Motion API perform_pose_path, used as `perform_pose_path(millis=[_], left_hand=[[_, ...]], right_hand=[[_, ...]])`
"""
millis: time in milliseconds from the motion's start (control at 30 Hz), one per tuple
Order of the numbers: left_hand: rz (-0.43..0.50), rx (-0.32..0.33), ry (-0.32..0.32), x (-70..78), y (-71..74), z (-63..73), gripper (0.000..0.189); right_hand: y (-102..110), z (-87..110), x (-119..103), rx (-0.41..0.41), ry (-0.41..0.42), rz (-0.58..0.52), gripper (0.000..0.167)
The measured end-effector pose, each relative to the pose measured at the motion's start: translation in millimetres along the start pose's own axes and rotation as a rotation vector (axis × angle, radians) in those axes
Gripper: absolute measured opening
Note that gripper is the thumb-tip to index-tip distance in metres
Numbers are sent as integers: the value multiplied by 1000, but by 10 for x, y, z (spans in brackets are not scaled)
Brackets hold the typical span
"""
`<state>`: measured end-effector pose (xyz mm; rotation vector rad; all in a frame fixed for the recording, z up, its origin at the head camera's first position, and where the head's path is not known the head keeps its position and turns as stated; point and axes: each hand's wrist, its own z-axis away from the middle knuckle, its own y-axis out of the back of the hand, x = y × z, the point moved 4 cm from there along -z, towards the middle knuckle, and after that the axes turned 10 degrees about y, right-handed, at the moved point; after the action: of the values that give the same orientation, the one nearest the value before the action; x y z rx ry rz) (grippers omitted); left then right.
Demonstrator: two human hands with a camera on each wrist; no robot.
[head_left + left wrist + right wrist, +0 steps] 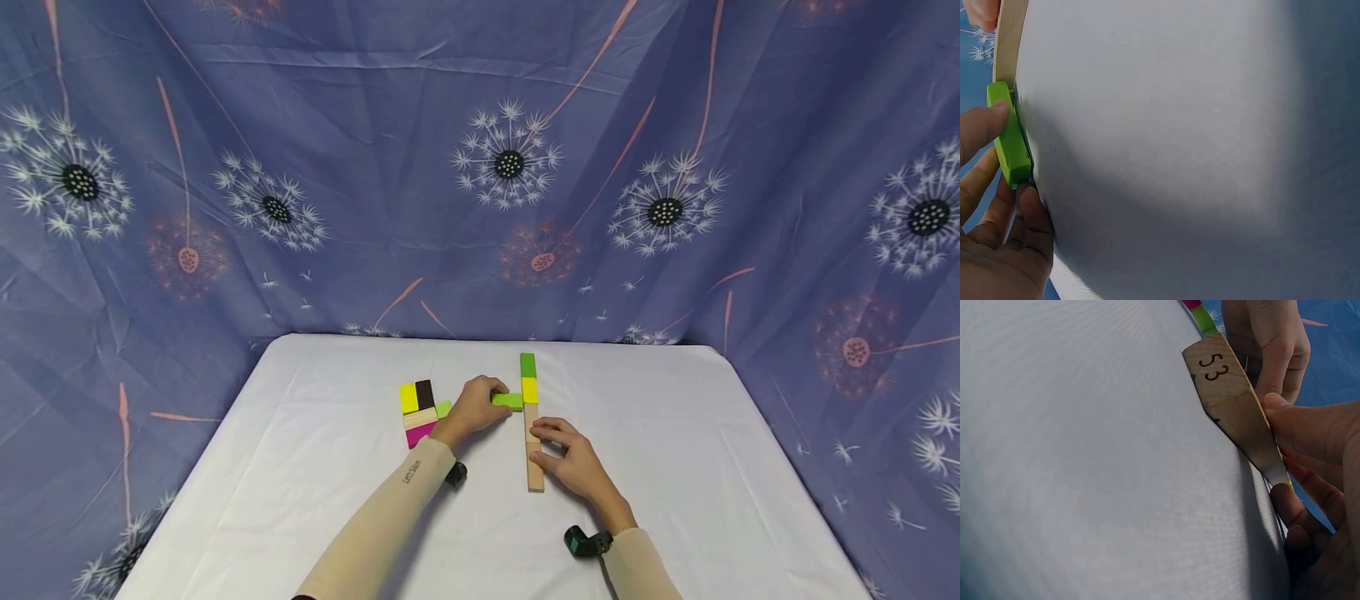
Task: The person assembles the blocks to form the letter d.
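My left hand (474, 407) pinches a light green block (507, 402) between thumb and fingers. The block's right end is right at the left side of a straight row of blocks. That row runs away from me: two plain wooden blocks (532, 421) nearest, then a yellow block (529, 390), then a darker green block (528, 365) at the far end. My right hand (573, 458) rests thumb and fingertips on the wooden blocks, near their join. In the right wrist view, the number 53 is marked on the nearer wooden block (1225, 400).
Left of my left hand lies a cluster: a yellow block (408, 398), a dark brown block (425, 395), pale wooden pieces (420, 418), a magenta block (420, 434) and a light green block (444, 409). A white cloth covers the table (675, 433). A blue patterned curtain (420, 208) hangs behind.
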<state>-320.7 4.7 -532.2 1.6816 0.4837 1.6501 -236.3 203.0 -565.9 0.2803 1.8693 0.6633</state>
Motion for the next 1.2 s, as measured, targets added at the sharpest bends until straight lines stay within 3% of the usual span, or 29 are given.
perform_pose_path(millis=[600,1200], left_hand=[[-9,-1,-15,-26,-55,-15,31],[17,-6,17,-17,-57,12,32]], right_hand=[[0,3,-24,3,-15,10,39],[-15,4,9,6,-1,4,40]])
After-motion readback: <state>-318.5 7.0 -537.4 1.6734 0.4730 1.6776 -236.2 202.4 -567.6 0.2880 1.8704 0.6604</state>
